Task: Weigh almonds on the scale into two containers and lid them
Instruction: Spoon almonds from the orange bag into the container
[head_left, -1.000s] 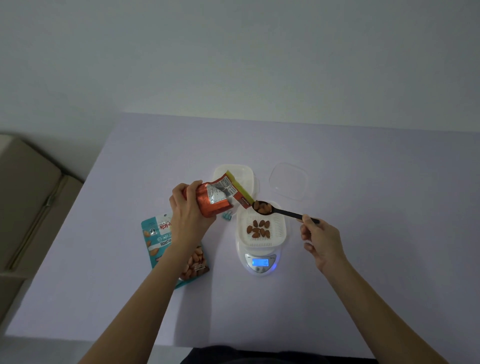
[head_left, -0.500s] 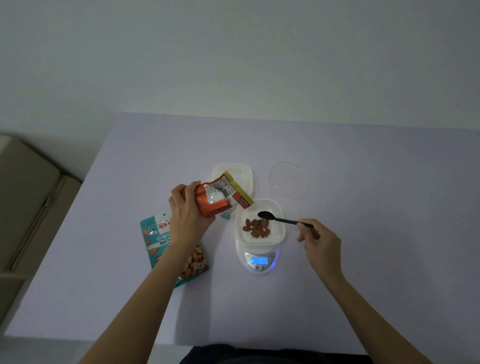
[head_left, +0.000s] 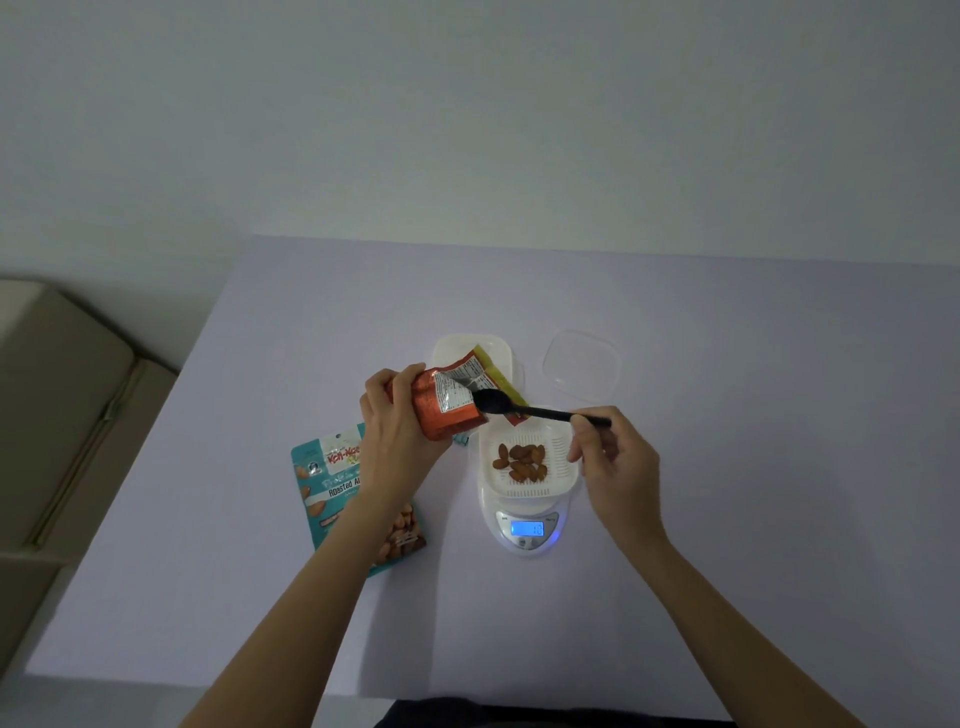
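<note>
Lilac table (head_left: 753, 467), left hand (head_left: 397, 431) gripping orange packet (head_left: 441, 413), right hand (head_left: 618, 467) pinching black spoon (head_left: 535, 413), almonds (head_left: 521, 461) between hands

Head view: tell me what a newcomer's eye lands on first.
The scale with its glowing blue display sits mid-table, a white container of almonds on it. Just behind it the left hand grips a tilted orange packet while the right hand pinches a black spoon, its bowl by the packet's open end. A teal almond bag lies flat to the left.
</note>
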